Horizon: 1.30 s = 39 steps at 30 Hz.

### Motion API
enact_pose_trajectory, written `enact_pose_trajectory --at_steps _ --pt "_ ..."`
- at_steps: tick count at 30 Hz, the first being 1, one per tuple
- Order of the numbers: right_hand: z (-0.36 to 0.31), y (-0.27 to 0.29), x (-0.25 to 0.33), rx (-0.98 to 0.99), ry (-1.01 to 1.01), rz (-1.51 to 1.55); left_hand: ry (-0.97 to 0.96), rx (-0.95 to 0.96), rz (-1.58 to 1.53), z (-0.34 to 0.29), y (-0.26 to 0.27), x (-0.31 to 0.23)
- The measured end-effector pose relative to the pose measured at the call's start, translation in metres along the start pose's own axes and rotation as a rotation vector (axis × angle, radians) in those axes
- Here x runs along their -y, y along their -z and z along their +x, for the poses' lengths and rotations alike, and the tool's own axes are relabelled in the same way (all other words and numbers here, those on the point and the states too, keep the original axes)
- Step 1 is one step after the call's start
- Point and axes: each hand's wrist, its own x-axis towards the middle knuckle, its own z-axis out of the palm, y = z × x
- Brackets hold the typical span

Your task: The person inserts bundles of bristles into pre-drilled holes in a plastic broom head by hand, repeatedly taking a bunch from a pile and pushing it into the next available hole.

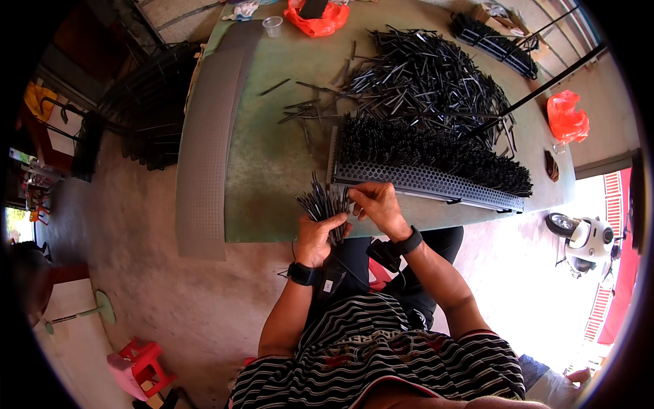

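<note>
A fanned bundle of thin black strips (316,202) is gripped in my left hand (315,241), at the table's near edge. My right hand (381,207) pinches at the right side of that bundle, fingertips closed; the single piece between them is too small to make out. Just beyond my right hand lies a long rack with a perforated grey side (429,183). Densely packed black strips (429,146) stand up out of it. Behind the rack, a large loose heap of black strips (422,75) spreads over the green table (272,157).
A perforated grey sheet (208,150) hangs over the table's left edge. Another filled black rack (494,44) lies at the far right, near a dark bar (545,85). A clear cup (272,26) and red plastic bags (317,24) sit at the back. Red stools (143,368) stand lower left.
</note>
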Motion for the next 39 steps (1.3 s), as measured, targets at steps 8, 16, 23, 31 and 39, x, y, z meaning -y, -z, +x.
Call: enact_pose_trajectory --at_steps 8,16,23,31,39 --pt "0.001 -0.001 0.022 -0.308 0.31 0.157 0.023 -0.087 -0.031 0.002 0.013 -0.004" --pt "0.02 -0.004 0.031 -0.442 0.72 -0.313 -0.007 -0.086 -0.059 -0.004 0.014 -0.019" --pt "0.033 -0.002 0.027 -0.431 0.888 -0.612 0.025 -0.109 -0.098 -0.003 0.017 -0.02" --pt "0.025 -0.003 0.045 -0.365 0.692 -0.725 0.025 -0.087 -0.075 -0.008 0.011 -0.024" --pt "0.005 -0.008 0.033 -0.049 0.141 0.06 0.01 -0.036 -0.075 -0.008 0.002 -0.019"
